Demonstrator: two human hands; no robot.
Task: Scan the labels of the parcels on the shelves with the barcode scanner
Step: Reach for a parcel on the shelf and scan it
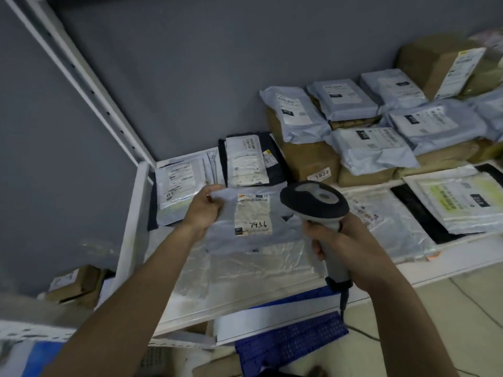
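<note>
Left hand (202, 210) pinches the upper-left corner of a grey poly mailer (253, 232), thumb on top and fingers (215, 198) curled under the edge, so that corner is lifted off the shelf (130, 221) while the rest of the bag lies on the crinkled clear plastic sheet (245, 270) below it. The mailer's white label (253, 216) faces up just right of those fingers, with "7936" handwritten near its lower edge. Right hand (351, 248) is wrapped fully round the grey handle of the barcode scanner (315, 202), fingers closed tight on the grip; can't tell whether the trigger is pressed. Scanner head sits above that hand, just right of the label and over the mailer's right edge, nose aimed away from the camera; no scan beam visible on the label. Its cable (343, 297) drops from the handle base under the right wrist. Beyond the left fingers, toward the wall: a white bagged parcel (179, 191) with a label, and a dark parcel (253, 159) with a long white label, both flat on the shelf. Beyond the scanner head: brown cardboard boxes (310, 156) with pale blue-grey mailers (296, 112) stacked on top, labels up. Right of the right hand: more flat bags, incl. one with a yellow-green label (460, 202). Blue perforated crate (288, 344) on the floor below both forearms; small cardboard box (76, 281) on a lower shelf, far left of the left arm.
</note>
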